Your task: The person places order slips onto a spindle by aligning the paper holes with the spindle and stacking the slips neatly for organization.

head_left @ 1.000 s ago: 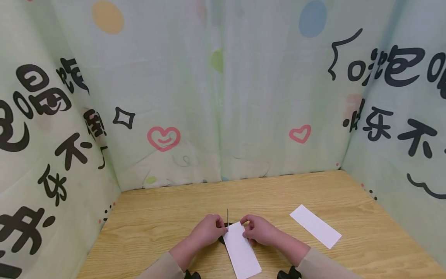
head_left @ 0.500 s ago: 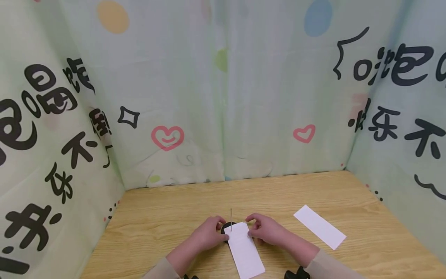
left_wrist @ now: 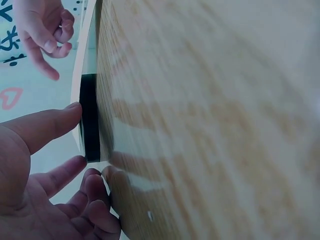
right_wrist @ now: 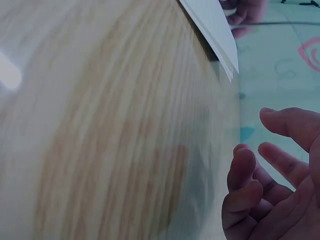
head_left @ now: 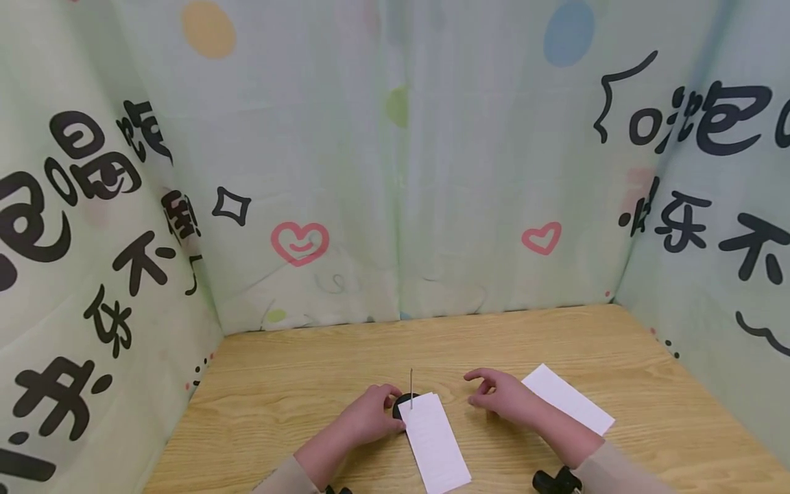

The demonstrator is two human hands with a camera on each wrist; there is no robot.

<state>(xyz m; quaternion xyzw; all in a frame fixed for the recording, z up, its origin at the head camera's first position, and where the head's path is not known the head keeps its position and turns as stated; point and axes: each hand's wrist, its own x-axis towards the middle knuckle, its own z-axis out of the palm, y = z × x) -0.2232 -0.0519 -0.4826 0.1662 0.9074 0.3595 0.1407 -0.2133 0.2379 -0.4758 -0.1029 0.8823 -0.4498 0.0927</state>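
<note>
A paper spike stands on the table, its thin upright rod (head_left: 411,384) rising from a round black base (head_left: 400,406). The rod passes through the top end of a stack of white paper slips (head_left: 437,444), which slants toward the near edge. My left hand (head_left: 373,416) holds the base from the left; in the left wrist view its thumb and a fingertip lie at opposite ends of the black rim (left_wrist: 90,117). To the right of the stack hovers my right hand (head_left: 505,398), fingers loosely bent and nothing in them. The right wrist view shows the layered slips' edges (right_wrist: 222,40).
Another white paper slip (head_left: 570,396) lies on the wooden table (head_left: 296,363) at the right, partly behind the right forearm. A printed fabric curtain (head_left: 345,171) encloses the back and sides.
My right hand has let go of the slips' edge and moved right, overlapping the separate slip. My left hand has slid from the slips' corner to the black base.
</note>
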